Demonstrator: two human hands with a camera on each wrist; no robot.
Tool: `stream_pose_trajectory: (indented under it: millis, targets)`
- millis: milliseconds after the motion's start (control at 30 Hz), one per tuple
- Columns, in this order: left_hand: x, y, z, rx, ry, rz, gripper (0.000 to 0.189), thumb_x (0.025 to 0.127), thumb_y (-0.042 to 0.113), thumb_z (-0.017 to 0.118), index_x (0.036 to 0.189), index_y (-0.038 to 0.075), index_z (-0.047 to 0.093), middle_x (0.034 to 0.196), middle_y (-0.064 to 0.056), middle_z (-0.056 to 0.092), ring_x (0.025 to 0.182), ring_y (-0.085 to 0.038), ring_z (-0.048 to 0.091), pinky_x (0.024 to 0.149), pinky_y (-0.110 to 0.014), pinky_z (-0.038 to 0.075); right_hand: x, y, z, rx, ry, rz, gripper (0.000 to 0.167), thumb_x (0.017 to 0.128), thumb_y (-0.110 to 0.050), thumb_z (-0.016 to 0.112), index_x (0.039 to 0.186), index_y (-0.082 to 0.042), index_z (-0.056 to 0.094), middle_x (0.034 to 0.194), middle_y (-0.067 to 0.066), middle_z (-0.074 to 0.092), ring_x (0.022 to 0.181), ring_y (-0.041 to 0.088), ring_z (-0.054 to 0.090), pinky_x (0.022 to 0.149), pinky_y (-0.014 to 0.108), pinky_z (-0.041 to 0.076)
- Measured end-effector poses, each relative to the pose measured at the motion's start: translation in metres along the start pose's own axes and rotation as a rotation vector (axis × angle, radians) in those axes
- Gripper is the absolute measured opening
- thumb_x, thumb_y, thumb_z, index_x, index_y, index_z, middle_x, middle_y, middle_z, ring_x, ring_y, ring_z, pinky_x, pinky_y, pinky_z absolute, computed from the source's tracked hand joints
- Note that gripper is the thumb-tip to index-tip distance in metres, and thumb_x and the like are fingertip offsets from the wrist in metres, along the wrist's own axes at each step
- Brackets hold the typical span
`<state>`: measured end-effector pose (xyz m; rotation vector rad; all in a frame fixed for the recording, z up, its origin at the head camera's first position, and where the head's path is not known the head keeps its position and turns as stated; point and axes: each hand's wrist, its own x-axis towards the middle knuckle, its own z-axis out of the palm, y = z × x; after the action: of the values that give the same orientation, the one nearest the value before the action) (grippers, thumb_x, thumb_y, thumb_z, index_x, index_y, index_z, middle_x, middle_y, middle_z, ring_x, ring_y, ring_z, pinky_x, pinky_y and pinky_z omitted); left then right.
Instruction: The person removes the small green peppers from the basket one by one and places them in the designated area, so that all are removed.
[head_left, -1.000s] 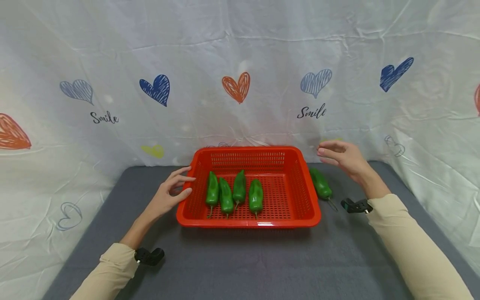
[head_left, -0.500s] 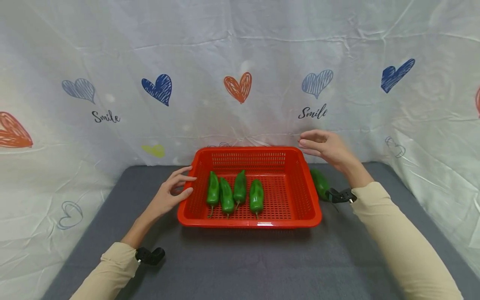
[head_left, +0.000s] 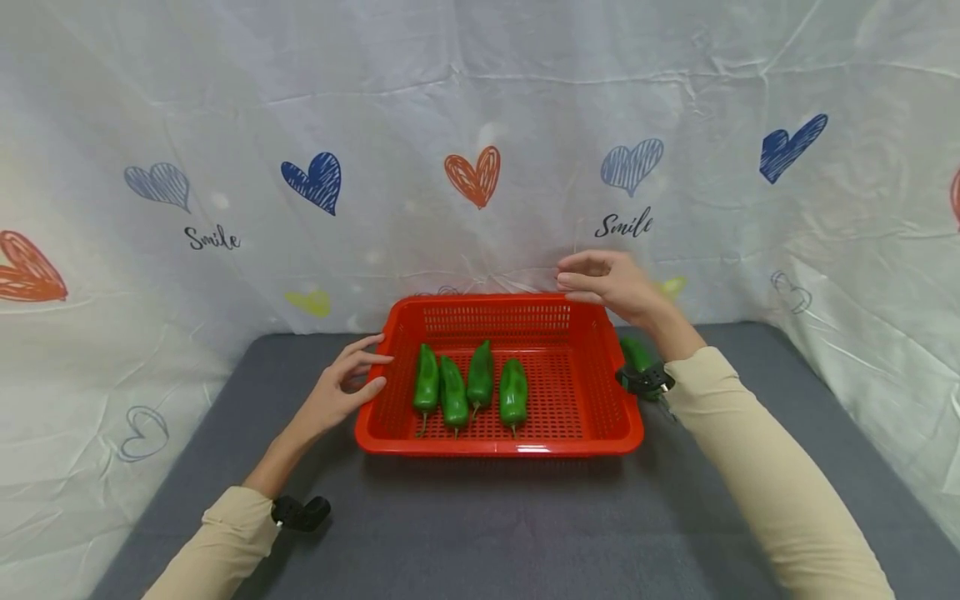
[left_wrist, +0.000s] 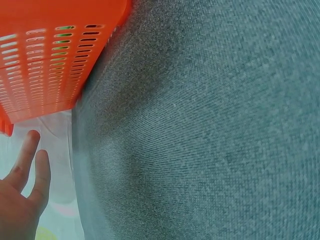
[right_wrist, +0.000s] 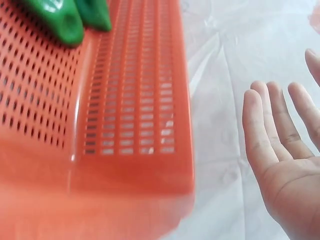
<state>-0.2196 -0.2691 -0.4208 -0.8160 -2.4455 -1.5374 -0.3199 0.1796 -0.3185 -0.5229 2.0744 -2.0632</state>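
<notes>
A red plastic basket with slotted walls stands on the grey table, holding several green peppers in its left half. My left hand is at the basket's left rim, fingers spread and touching the edge. In the left wrist view two fingers show below the basket's side wall. My right hand hovers over the back right corner of the basket with nothing in it. Its fingers extend loosely in the right wrist view, beside the basket wall. Another green pepper lies outside, right of the basket, partly hidden by the right wrist camera.
Grey cloth covers the table. A white curtain printed with hearts and lettering hangs right behind the basket. A black wrist camera sits on the left wrist, another black camera on the right.
My right hand has moved left, from above the loose pepper to over the basket's back right corner. The left hand, basket and peppers have stayed in place.
</notes>
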Motion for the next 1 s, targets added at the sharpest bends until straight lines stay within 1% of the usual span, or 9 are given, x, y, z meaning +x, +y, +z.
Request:
stream_pose_trajectory:
  millis: [33, 100, 167, 300, 400, 633, 700, 833, 1000]
  targets:
    - [0.000, 0.000, 0.000, 0.001, 0.001, 0.000, 0.035, 0.098, -0.003, 0.064, 0.132, -0.002, 0.063, 0.158, -0.014, 0.034, 0.122, -0.039, 0.056, 0.093, -0.038, 0.051, 0.002, 0.000, 0.003, 0.012, 0.000, -0.001, 0.040, 0.095, 0.004, 0.069, 0.129, 0.019, 0.054, 0.117, 0.027, 0.065, 0.109, 0.039, 0.066, 0.095, 0.051, 0.049]
    - [0.000, -0.001, 0.000, -0.002, 0.001, 0.001, 0.035, 0.098, -0.003, 0.064, 0.132, -0.002, 0.063, 0.157, -0.014, 0.034, 0.122, -0.039, 0.057, 0.093, -0.036, 0.051, 0.004, 0.000, 0.010, 0.019, -0.005, -0.001, 0.039, 0.095, 0.005, 0.069, 0.129, 0.019, 0.055, 0.116, 0.026, 0.065, 0.108, 0.038, 0.066, 0.095, 0.052, 0.048]
    - [0.000, -0.001, 0.000, -0.008, 0.000, 0.005, 0.035, 0.098, -0.003, 0.064, 0.132, -0.002, 0.063, 0.157, -0.015, 0.034, 0.121, -0.039, 0.057, 0.092, -0.034, 0.051, 0.006, 0.000, 0.016, 0.021, -0.019, 0.001, 0.039, 0.095, 0.004, 0.069, 0.129, 0.018, 0.055, 0.118, 0.027, 0.064, 0.108, 0.036, 0.067, 0.096, 0.054, 0.047]
    - [0.001, 0.001, 0.001, -0.017, -0.006, 0.011, 0.035, 0.098, -0.004, 0.064, 0.132, -0.002, 0.062, 0.157, -0.016, 0.034, 0.120, -0.040, 0.058, 0.090, -0.033, 0.052, 0.011, 0.001, 0.025, -0.017, -0.057, -0.006, 0.040, 0.095, 0.000, 0.071, 0.129, 0.016, 0.056, 0.121, 0.027, 0.063, 0.109, 0.036, 0.065, 0.097, 0.052, 0.048]
    - [0.001, 0.002, 0.001, -0.021, -0.007, 0.014, 0.034, 0.097, -0.005, 0.064, 0.132, -0.003, 0.062, 0.157, -0.017, 0.034, 0.119, -0.040, 0.058, 0.089, -0.032, 0.053, 0.015, 0.003, 0.032, -0.037, -0.078, -0.005, 0.041, 0.095, -0.001, 0.071, 0.130, 0.016, 0.056, 0.124, 0.029, 0.061, 0.111, 0.038, 0.064, 0.095, 0.049, 0.050]
    - [0.002, 0.000, 0.001, -0.019, -0.002, 0.015, 0.034, 0.097, -0.006, 0.064, 0.131, -0.003, 0.063, 0.157, -0.016, 0.035, 0.119, -0.040, 0.059, 0.089, -0.030, 0.053, 0.022, 0.008, 0.049, -0.024, -0.127, 0.026, 0.043, 0.097, -0.003, 0.069, 0.133, 0.016, 0.054, 0.129, 0.033, 0.057, 0.117, 0.046, 0.058, 0.100, 0.053, 0.046]
    - [0.001, -0.001, 0.001, -0.020, 0.000, 0.015, 0.034, 0.097, -0.006, 0.064, 0.131, -0.003, 0.063, 0.157, -0.016, 0.035, 0.119, -0.040, 0.059, 0.089, -0.030, 0.053, 0.023, 0.010, 0.053, -0.022, -0.133, 0.036, 0.043, 0.097, -0.003, 0.069, 0.134, 0.015, 0.054, 0.129, 0.032, 0.058, 0.118, 0.047, 0.057, 0.099, 0.052, 0.047]
    - [0.001, -0.002, 0.000, -0.023, -0.002, 0.020, 0.034, 0.097, -0.007, 0.063, 0.131, -0.004, 0.062, 0.157, -0.017, 0.034, 0.118, -0.041, 0.059, 0.088, -0.030, 0.053, 0.024, 0.015, 0.060, -0.008, -0.148, 0.059, 0.043, 0.098, -0.003, 0.068, 0.135, 0.014, 0.053, 0.131, 0.031, 0.058, 0.119, 0.047, 0.056, 0.100, 0.051, 0.046]
    - [0.001, -0.002, 0.000, -0.026, -0.006, 0.020, 0.034, 0.097, -0.006, 0.063, 0.131, -0.004, 0.062, 0.157, -0.017, 0.034, 0.118, -0.042, 0.059, 0.088, -0.028, 0.053, 0.026, 0.022, 0.067, -0.017, -0.170, 0.058, 0.044, 0.097, -0.002, 0.069, 0.135, 0.014, 0.054, 0.134, 0.031, 0.056, 0.118, 0.045, 0.057, 0.099, 0.050, 0.048]
